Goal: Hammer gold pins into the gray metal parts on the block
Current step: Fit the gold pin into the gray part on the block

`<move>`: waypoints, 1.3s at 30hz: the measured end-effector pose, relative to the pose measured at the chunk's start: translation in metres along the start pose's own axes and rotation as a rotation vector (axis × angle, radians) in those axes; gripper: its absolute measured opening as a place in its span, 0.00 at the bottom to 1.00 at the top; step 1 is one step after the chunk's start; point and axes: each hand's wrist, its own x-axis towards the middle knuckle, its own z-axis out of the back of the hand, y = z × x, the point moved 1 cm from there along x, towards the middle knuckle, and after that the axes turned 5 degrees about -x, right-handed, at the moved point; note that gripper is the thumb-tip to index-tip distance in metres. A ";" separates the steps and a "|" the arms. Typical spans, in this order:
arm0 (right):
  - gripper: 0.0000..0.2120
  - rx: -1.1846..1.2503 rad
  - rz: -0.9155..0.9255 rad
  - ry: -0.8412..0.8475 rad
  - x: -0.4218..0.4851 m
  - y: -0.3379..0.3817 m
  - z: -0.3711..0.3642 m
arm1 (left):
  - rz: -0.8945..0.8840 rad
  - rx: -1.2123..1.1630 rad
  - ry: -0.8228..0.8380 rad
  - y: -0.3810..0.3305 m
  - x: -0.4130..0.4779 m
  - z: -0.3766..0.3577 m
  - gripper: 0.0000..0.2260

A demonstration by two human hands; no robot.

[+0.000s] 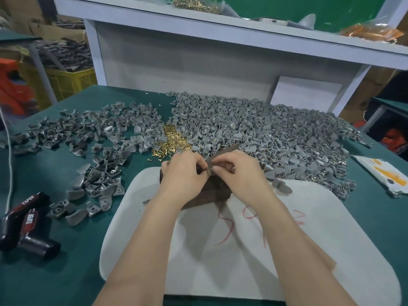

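Observation:
Both my hands meet over a dark brown block (217, 194) that stands on a white pad (309, 250). My left hand (184, 173) pinches a small gray metal part at its fingertips. My right hand (237, 170) pinches something tiny against that part, and a dark flat handle (225, 152) sticks up and back from this hand. A heap of gold pins (173, 141) lies just beyond my hands. Loose gray metal parts (254, 129) form a big heap behind and to the right. The part between my fingers is mostly hidden.
More gray parts (88, 138) are scattered on the green table at the left. A black and red tool (24, 226) lies at the near left edge. A white packet (384, 173) lies at the right. A white shelf frame (198, 62) stands behind the heaps.

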 end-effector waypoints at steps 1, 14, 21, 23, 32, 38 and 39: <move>0.07 -0.002 0.012 -0.003 0.000 0.000 -0.002 | -0.001 -0.001 0.000 0.000 0.000 0.000 0.06; 0.04 0.031 0.044 -0.065 -0.001 -0.004 -0.010 | -0.004 -0.022 0.005 0.000 -0.001 0.000 0.07; 0.05 0.048 0.018 -0.046 -0.001 -0.004 -0.011 | 0.002 -0.036 0.009 -0.001 -0.001 0.000 0.08; 0.07 0.078 -0.017 -0.042 -0.001 -0.003 -0.012 | 0.002 -0.030 0.012 -0.002 -0.001 0.001 0.07; 0.08 0.109 -0.101 -0.060 -0.002 -0.003 -0.013 | -0.007 -0.023 0.010 -0.001 -0.001 0.001 0.07; 0.09 0.134 -0.119 -0.084 -0.004 -0.002 -0.015 | -0.015 -0.019 -0.001 -0.001 0.000 0.000 0.08; 0.08 0.114 -0.119 -0.087 -0.004 -0.001 -0.016 | -0.018 -0.019 -0.003 -0.001 0.000 -0.001 0.08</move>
